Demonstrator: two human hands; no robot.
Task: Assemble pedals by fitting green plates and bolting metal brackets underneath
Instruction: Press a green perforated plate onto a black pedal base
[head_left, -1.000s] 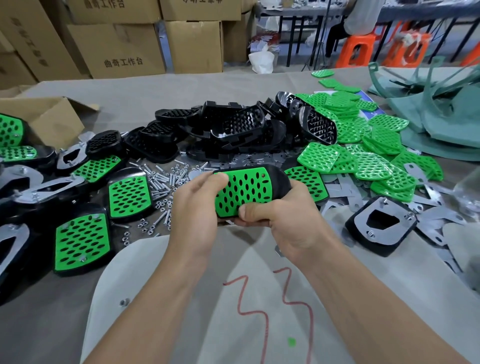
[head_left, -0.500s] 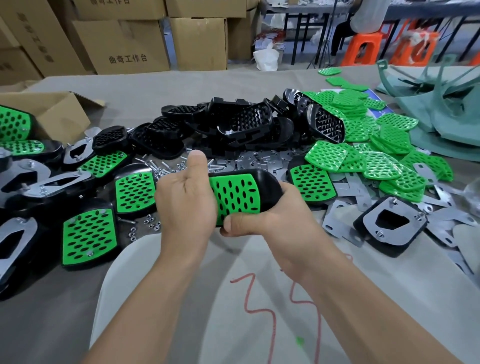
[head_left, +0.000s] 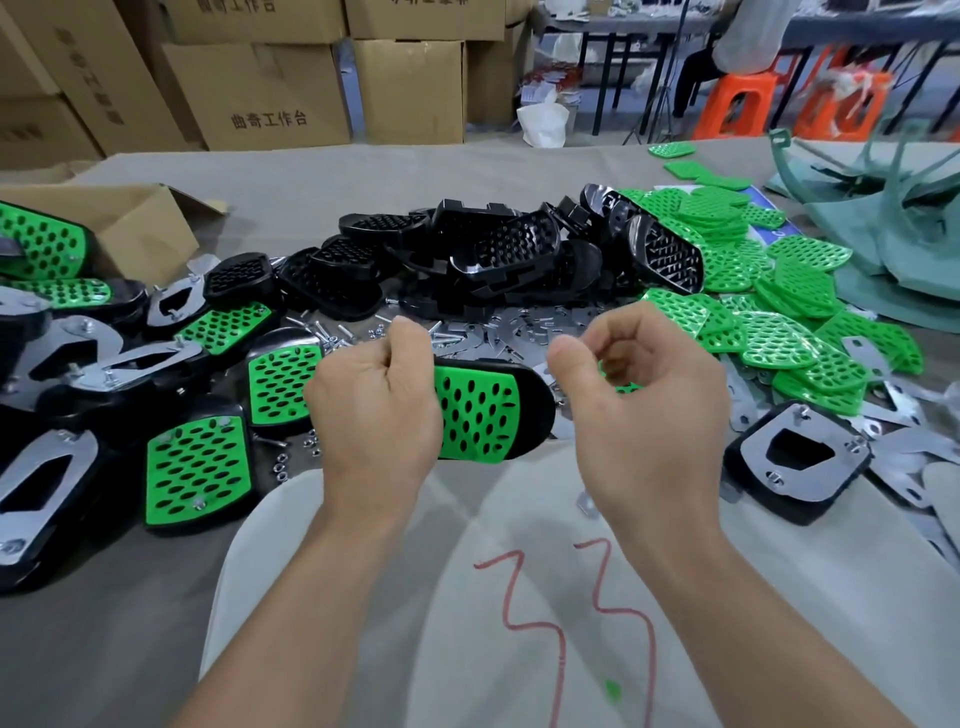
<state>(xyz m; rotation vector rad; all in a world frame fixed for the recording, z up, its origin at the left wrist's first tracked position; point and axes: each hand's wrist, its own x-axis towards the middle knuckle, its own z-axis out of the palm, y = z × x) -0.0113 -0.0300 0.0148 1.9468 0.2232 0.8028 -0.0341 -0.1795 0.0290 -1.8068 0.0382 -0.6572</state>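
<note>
Pedal (head_left: 535, 408), an oval glossy black plastic shell with a perforated green plate (head_left: 475, 410) set in its face, hangs over the cloth-covered table (head_left: 363, 171), rounded right end free. Left hand (head_left: 374, 410) has its fingers clamped round the pedal's left end. Right hand (head_left: 644, 405), just right of the pedal and apart from it, curls its fingers on nothing visible. Behind the pedal lie thin shiny metal brackets (head_left: 519, 325) and empty black shells (head_left: 493, 254); to its right, loose green plates (head_left: 789, 343).

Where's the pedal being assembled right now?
Head view, centre: the black plastic pedal with its perforated green plate is held by the left hand, beside the right hand.
</note>
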